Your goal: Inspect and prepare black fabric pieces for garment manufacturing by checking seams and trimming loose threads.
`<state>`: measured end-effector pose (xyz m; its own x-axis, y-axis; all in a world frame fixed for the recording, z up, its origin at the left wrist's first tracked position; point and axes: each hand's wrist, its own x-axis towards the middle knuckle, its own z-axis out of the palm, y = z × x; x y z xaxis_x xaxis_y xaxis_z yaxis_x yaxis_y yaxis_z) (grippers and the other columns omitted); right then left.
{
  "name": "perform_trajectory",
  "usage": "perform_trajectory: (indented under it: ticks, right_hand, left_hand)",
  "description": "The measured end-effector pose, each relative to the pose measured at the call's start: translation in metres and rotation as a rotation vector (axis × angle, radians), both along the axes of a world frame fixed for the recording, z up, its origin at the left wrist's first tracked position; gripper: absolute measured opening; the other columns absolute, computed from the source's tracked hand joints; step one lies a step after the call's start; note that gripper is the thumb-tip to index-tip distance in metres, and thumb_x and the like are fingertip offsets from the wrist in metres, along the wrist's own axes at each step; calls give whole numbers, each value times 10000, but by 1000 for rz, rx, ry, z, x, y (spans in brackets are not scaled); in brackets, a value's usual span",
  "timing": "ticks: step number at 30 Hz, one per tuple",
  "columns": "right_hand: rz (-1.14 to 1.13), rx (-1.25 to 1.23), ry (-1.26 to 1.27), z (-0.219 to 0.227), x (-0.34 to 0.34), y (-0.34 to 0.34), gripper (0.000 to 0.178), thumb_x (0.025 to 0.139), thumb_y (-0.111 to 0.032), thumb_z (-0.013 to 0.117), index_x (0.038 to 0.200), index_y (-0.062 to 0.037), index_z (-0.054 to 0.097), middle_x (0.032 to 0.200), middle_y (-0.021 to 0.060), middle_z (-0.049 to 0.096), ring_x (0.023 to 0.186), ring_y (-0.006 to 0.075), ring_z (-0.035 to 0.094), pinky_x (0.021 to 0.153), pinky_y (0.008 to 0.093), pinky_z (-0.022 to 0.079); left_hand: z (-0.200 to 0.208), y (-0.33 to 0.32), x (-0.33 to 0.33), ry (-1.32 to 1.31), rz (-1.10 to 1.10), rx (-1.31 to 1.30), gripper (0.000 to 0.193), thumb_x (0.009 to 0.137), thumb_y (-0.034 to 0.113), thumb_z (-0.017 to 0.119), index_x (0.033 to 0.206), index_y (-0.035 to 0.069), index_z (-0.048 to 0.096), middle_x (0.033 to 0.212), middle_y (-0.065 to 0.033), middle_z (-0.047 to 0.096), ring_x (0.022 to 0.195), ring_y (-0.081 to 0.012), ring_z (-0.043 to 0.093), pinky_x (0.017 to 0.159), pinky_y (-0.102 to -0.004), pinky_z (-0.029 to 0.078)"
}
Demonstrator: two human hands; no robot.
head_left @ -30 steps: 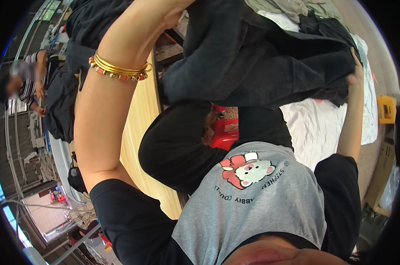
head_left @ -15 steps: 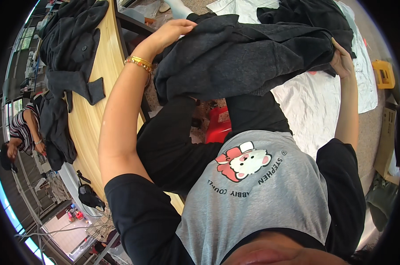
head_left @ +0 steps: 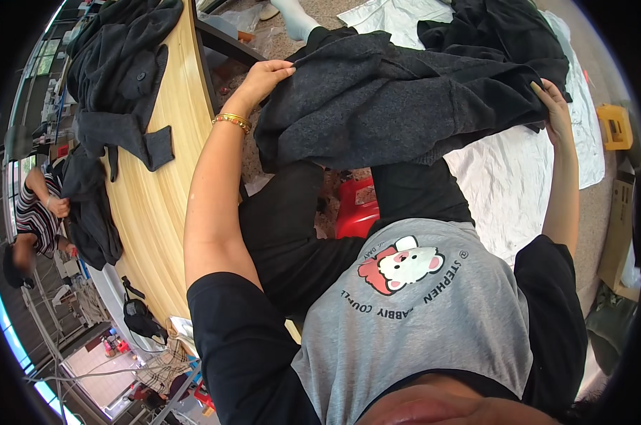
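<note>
A dark grey knit garment point(head_left: 377, 99) is stretched sideways between my two hands, hanging in folds over my knees. At its left end my left hand point(head_left: 269, 75) pinches the edge between thumb and fingers; bracelets circle that wrist. On the far right my right hand point(head_left: 555, 108) grips the opposite edge, some of its fingers lying behind the cloth. A black layer shows at the garment's right end.
To the left stands a wooden table point(head_left: 154, 234) bearing a buttoned dark knit garment point(head_left: 126, 78). Another person point(head_left: 41, 212) handles dark cloth beyond it. More dark clothing point(head_left: 497, 32) lies on a white sheet point(head_left: 504, 191) on the floor. A yellow crate point(head_left: 614, 127) and cardboard box point(head_left: 617, 234) stand right.
My left hand has shifted slightly nearer and its fingers now pinch the garment's edge. The garment sits a little lower and further right. The other person's arm has moved.
</note>
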<state>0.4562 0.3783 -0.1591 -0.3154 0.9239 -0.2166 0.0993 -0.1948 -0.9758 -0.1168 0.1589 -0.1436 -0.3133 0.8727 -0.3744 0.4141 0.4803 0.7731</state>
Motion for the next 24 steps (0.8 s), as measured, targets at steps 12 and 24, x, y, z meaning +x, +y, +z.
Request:
perform_trajectory:
  ticks: [12,24]
  right_hand:
    - [453,793,-381,120,-89,-49,195,916,-76,632,1088,-34,716,1059,67,699,998,170,648,913,243,485]
    - [913,1535,-3,203,-238,-196,227,751,-19,680,976,-43,664,1011,119,694,766,241,707,611,300,574]
  left_hand:
    - [137,-50,6,-135,54,212,117,974,201,583,937,120,658,760,123,559,641,27,438,583,-152,328]
    - [189,-86,145,-253,-133,546,139,964,136,598,959,3,638,780,78,579,712,17,461,607,-162,361]
